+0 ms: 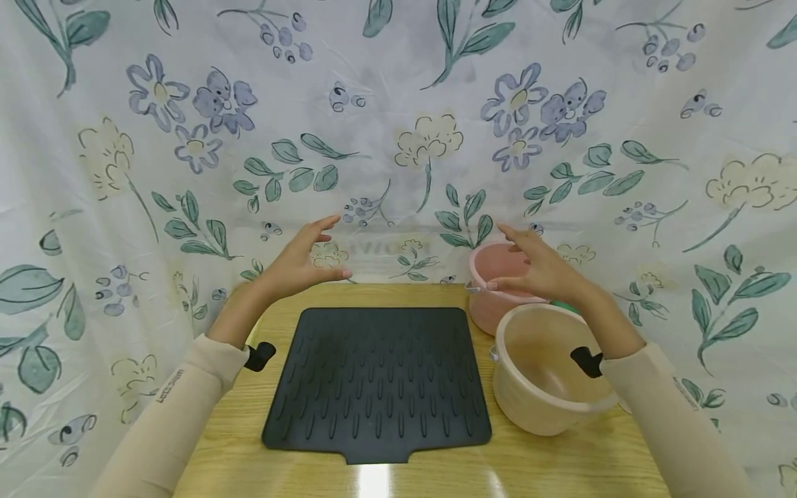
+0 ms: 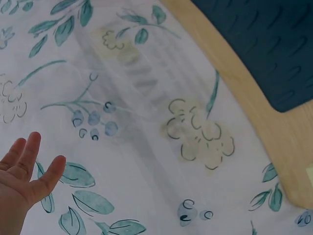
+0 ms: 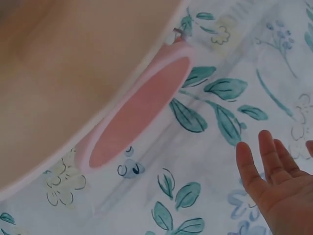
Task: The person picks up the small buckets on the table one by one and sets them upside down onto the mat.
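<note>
My left hand (image 1: 300, 261) hovers in the air past the far left corner of a dark ribbed mat (image 1: 378, 387), fingers spread and slightly bent, holding nothing. Opposite it, my right hand (image 1: 540, 268) is raised above the buckets with its thumb and fingers apart and nothing between them. Below that hand stands a cream bucket (image 1: 519, 398), with a pink bucket (image 1: 486, 311) behind it, partly hidden by the hand. In the left wrist view the fingers (image 2: 30, 155) point up against the flowered cloth. The right wrist view shows the other hand's fingers (image 3: 269, 159) likewise free.
A wooden table (image 1: 230, 443) carries the mat and both buckets. Flowered cloth (image 1: 373, 138) hangs behind and along the sides. A bit of something green (image 1: 563, 305) shows between the buckets. Something yellow (image 1: 255, 333) peeks out by the left wrist.
</note>
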`<action>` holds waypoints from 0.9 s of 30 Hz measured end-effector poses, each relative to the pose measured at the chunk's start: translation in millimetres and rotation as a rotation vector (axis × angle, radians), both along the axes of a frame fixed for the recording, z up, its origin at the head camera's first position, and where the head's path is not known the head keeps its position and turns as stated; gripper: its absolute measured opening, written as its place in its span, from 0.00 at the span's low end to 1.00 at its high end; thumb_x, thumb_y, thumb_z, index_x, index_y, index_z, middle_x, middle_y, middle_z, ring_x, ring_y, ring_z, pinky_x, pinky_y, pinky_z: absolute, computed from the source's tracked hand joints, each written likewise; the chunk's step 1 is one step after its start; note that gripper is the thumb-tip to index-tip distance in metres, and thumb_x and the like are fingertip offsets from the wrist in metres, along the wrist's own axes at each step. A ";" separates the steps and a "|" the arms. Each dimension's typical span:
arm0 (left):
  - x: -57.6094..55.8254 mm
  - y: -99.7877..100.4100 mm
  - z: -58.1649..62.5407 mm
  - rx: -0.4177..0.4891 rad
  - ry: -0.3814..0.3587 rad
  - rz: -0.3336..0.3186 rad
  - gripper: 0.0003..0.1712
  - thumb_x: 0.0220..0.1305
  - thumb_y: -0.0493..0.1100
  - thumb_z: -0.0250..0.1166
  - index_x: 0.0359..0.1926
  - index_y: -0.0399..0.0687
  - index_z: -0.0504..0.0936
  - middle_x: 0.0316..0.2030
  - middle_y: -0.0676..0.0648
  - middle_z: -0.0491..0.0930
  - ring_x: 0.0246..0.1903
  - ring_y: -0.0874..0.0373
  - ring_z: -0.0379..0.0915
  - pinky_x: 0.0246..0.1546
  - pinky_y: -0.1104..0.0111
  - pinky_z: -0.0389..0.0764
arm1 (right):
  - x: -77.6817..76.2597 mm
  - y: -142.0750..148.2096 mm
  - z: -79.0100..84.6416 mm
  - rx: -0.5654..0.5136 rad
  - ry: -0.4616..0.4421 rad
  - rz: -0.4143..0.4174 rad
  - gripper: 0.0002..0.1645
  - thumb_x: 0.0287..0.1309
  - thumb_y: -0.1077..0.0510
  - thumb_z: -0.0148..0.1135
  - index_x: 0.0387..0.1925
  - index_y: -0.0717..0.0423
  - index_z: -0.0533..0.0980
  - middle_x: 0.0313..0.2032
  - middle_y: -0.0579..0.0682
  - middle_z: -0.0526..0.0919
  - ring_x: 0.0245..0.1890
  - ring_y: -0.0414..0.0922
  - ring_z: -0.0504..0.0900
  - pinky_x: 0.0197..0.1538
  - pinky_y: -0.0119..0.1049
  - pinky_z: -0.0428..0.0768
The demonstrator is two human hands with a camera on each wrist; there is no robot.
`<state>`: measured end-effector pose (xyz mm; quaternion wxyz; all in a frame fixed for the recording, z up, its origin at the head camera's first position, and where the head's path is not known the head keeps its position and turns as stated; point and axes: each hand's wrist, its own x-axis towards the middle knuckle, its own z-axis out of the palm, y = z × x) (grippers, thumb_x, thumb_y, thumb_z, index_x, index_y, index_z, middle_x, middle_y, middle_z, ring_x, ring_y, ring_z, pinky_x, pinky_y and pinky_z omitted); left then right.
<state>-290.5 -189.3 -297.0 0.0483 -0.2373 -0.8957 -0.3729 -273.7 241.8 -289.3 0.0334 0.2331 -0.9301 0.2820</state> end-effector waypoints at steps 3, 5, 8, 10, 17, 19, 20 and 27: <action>6.7 1.8 -1.5 0.029 -0.008 -0.021 0.56 0.57 0.51 0.75 0.78 0.64 0.50 0.75 0.44 0.54 0.71 0.44 0.57 0.67 0.37 0.57 | 8.0 2.6 -1.9 -0.049 -0.016 0.034 0.61 0.55 0.43 0.72 0.79 0.44 0.44 0.72 0.60 0.58 0.67 0.60 0.66 0.64 0.65 0.68; 10.8 2.5 -2.9 0.043 -0.011 -0.039 0.55 0.57 0.49 0.75 0.78 0.62 0.51 0.74 0.44 0.55 0.71 0.43 0.57 0.68 0.38 0.55 | 13.1 4.4 -4.1 -0.075 -0.035 0.044 0.60 0.55 0.46 0.72 0.79 0.44 0.45 0.70 0.60 0.59 0.67 0.60 0.66 0.64 0.64 0.67; 15.6 2.7 -6.1 0.058 -0.014 -0.058 0.55 0.57 0.48 0.75 0.78 0.62 0.52 0.74 0.44 0.56 0.71 0.43 0.58 0.68 0.38 0.56 | 19.8 7.6 -8.9 -0.100 -0.051 0.050 0.59 0.55 0.47 0.72 0.79 0.44 0.46 0.69 0.60 0.62 0.67 0.59 0.66 0.64 0.64 0.68; 18.2 2.7 -7.9 0.069 -0.018 -0.067 0.54 0.57 0.48 0.75 0.78 0.62 0.52 0.74 0.44 0.56 0.71 0.44 0.58 0.68 0.39 0.56 | 23.2 10.2 -12.7 -0.121 -0.053 0.060 0.59 0.55 0.48 0.73 0.79 0.42 0.47 0.70 0.58 0.61 0.66 0.58 0.67 0.63 0.64 0.69; 26.1 -0.5 -12.7 0.108 -0.064 -0.094 0.51 0.59 0.47 0.73 0.77 0.65 0.53 0.75 0.47 0.55 0.72 0.43 0.56 0.69 0.39 0.54 | 32.4 19.0 -25.3 -0.185 -0.057 0.100 0.58 0.55 0.52 0.73 0.78 0.38 0.47 0.73 0.55 0.57 0.65 0.60 0.68 0.60 0.63 0.72; 28.6 -1.8 -14.3 0.111 -0.070 -0.098 0.52 0.59 0.47 0.73 0.77 0.63 0.53 0.74 0.46 0.56 0.71 0.43 0.57 0.69 0.39 0.54 | 35.6 21.7 -27.6 -0.197 -0.068 0.101 0.57 0.56 0.52 0.72 0.78 0.37 0.47 0.71 0.56 0.61 0.65 0.60 0.68 0.59 0.62 0.73; 29.6 -2.3 -15.6 0.114 -0.068 -0.098 0.52 0.58 0.46 0.74 0.77 0.63 0.54 0.74 0.46 0.57 0.71 0.43 0.57 0.69 0.39 0.54 | 37.4 22.8 -28.6 -0.197 -0.073 0.098 0.57 0.56 0.53 0.72 0.78 0.37 0.47 0.69 0.56 0.62 0.64 0.60 0.69 0.59 0.62 0.73; 38.4 -9.5 -29.3 0.133 -0.050 -0.117 0.52 0.56 0.43 0.75 0.76 0.58 0.57 0.74 0.43 0.58 0.69 0.39 0.59 0.66 0.37 0.57 | 48.3 28.0 -34.5 -0.205 -0.098 0.085 0.53 0.59 0.55 0.69 0.78 0.42 0.51 0.60 0.59 0.73 0.59 0.57 0.74 0.57 0.58 0.77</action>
